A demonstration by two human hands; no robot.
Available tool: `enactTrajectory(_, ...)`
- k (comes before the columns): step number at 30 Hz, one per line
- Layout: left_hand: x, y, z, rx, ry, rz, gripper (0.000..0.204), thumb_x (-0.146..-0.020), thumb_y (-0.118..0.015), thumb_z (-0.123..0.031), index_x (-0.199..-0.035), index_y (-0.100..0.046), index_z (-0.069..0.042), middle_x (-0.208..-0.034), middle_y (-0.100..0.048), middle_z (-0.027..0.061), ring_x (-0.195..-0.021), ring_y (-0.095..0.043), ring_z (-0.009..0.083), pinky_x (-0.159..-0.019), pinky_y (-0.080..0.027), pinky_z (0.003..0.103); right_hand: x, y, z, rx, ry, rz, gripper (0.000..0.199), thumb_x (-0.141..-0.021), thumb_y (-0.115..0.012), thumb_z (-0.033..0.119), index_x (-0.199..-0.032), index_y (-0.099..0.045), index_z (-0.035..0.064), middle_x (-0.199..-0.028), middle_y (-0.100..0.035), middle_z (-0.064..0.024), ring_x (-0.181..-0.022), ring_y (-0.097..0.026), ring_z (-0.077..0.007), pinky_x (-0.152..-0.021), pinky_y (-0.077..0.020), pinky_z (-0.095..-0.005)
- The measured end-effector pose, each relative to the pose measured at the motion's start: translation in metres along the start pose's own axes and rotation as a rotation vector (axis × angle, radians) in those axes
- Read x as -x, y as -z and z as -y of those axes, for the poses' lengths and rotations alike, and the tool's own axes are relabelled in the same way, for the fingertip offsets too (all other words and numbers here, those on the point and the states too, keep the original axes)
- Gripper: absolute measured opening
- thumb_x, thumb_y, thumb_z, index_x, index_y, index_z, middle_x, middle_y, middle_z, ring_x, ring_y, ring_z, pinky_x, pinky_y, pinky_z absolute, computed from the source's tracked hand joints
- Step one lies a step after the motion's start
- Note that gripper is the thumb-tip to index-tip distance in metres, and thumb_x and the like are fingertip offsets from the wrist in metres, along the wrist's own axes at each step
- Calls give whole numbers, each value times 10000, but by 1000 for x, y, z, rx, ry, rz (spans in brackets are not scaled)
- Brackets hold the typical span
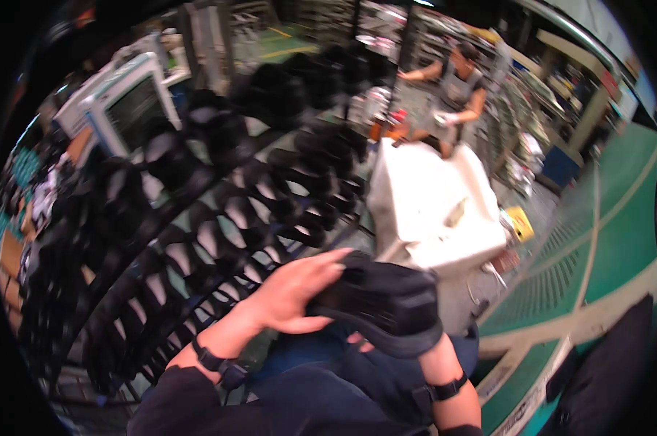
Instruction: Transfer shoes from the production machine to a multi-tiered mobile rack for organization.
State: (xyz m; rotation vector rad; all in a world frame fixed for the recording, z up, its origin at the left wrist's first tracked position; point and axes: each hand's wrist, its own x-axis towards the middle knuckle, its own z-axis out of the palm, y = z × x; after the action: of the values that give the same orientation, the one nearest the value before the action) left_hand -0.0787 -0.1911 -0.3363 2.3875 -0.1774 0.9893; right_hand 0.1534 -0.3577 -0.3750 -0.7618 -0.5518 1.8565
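Observation:
A black shoe (pixel 379 301) with a thick sole is held up in front of my body, slightly blurred. My left hand (pixel 292 291) is at its left end, with the fingers along the upper edge and the thumb lower down, apart from them. From the lower right, my right hand (pixel 360 343) supports the shoe from beneath. Most of that hand is hidden behind the shoe; only some fingertips and the wrist show. Dark bands circle both wrists.
On my left stands a rack of several tiers with many black shoes (pixel 230 218). Ahead is a large white bin (pixel 397 225); a person (pixel 459 91) is at its far side. A yellow object (pixel 520 224) lies beside it. Green flooring (pixel 619 203) with pale lines spreads right.

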Motion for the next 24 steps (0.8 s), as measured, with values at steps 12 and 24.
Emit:
enactTrajectory(12, -36, 50, -107, -699, -666, -559, 542, -808, -690, -49, -1259, -497, -281, -1510, -312, 153, -1368, -265, 602, -1089, -371, 666, 6, -169, 67, 928, 975, 427, 740, -804, -748, 172, -1459, -441, 21, -1495, -417, -229, -1342, -474, -312, -1081, -392, -404)
enactTrajectory(24, -69, 385, -220, -1410, 411, -744, 595, -897, -684, -382, -1303, -491, 7, -1217, -613, 234, -1110, -607, 317, -978, -453, 382, 0, -91, 58, 1033, 559, 63, 350, -876, -700, 176, -1178, -677, 1, -1062, -698, -100, -961, -662, -178, -836, -508, -297)
